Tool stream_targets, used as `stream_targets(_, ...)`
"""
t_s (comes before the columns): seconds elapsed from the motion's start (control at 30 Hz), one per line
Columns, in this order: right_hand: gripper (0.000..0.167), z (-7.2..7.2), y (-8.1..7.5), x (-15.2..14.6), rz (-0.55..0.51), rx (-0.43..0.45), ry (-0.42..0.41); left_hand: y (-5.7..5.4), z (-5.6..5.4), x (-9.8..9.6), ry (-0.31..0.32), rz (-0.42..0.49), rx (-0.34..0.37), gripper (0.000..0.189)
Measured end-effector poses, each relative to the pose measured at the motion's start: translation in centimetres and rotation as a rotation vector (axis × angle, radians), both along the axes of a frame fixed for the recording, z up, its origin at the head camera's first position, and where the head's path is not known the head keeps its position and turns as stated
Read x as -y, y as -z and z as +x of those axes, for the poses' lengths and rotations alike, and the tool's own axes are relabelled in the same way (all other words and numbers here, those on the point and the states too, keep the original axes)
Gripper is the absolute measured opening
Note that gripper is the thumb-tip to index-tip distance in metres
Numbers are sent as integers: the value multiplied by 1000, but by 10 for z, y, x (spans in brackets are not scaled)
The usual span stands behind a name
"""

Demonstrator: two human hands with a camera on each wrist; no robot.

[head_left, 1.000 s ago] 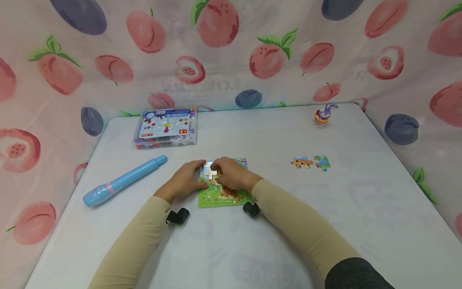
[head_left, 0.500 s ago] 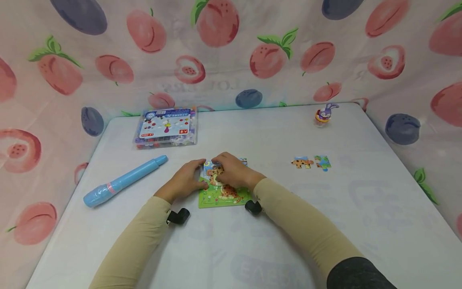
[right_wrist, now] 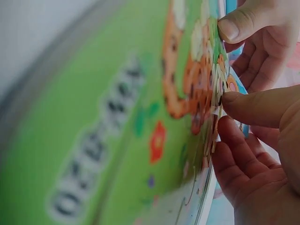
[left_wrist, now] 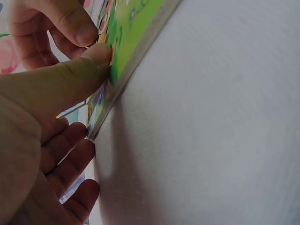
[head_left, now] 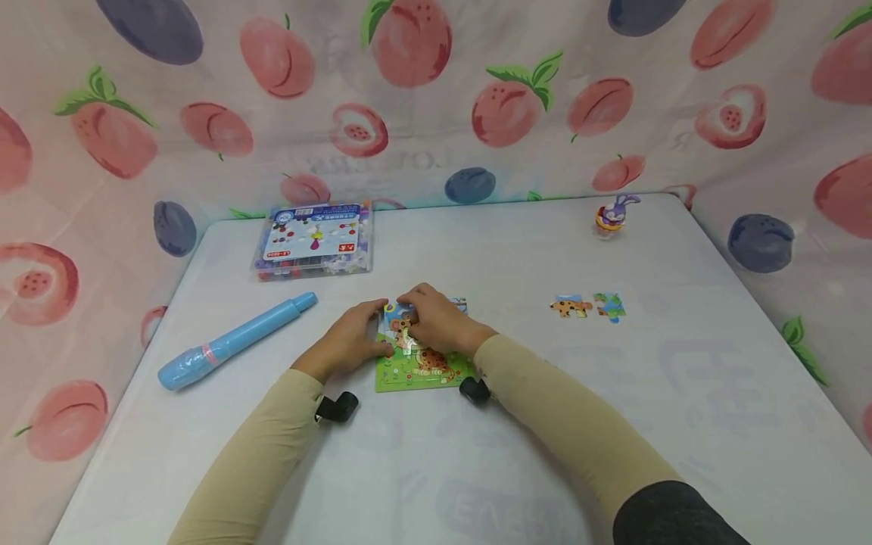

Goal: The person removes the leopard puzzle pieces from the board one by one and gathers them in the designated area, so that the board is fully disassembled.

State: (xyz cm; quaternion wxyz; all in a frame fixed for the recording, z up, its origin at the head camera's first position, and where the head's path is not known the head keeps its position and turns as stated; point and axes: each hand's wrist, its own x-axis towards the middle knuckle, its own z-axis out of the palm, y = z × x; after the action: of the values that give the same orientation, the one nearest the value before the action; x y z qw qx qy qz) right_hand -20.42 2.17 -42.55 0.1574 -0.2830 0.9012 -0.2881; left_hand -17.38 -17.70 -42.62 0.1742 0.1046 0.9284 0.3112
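Note:
In the head view a jigsaw puzzle board [head_left: 402,378] with a green border and a spotted cartoon animal lies mid-table. My left hand [head_left: 349,337] holds its left edge, the thumb pressing on its face. Over the upper part of the board, my right hand [head_left: 439,322] pinches a puzzle piece [head_left: 400,321] with a spotted animal face. In the right wrist view this piece [right_wrist: 241,86] stands tilted off the board, between thumb and fingers. My right hand hides the board's upper right. Two loose puzzle pieces, one spotted [head_left: 571,306] and one green-blue [head_left: 609,305], lie to the right.
A clear plastic case [head_left: 313,242] of colourful parts stands at the back left. Left of the board lies a blue tube-shaped object [head_left: 235,341]. A small rabbit figure [head_left: 611,218] stands at the back right. Fruit-print cloth hangs behind the white table [head_left: 381,484].
The piece in my right hand has tilted: its white glare is gone and the animal face shows. My right hand has shifted slightly away from me. The left hand stays put.

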Motion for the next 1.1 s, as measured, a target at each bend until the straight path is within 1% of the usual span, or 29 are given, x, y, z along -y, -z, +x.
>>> stream_targets(0.27,48,1,-2,2,-13,19,1,0,1,1,-10,11,12,89)
stream_targets(0.43,45,0,-3,2,-1,23,6,0,1,1,-3,14,14,90)
stream_targets(0.53,46,-1,-3,2,9,23,-1,-1,1,1,12,14,0,90)
stream_targets(0.67,47,-2,-3,2,28,5,-24,-1,1,2,24,21,-10,90)
stream_targets(0.73,46,-3,-3,2,25,2,-26,-1,1,2,18,28,-6,90)
stream_targets(0.9,45,-3,-2,3,-1,3,-24,0,1,3,13,30,-1,90)
stream_targets(1.1,46,-3,-1,3,-10,-19,-16,-1,3,3,12,31,2,88)
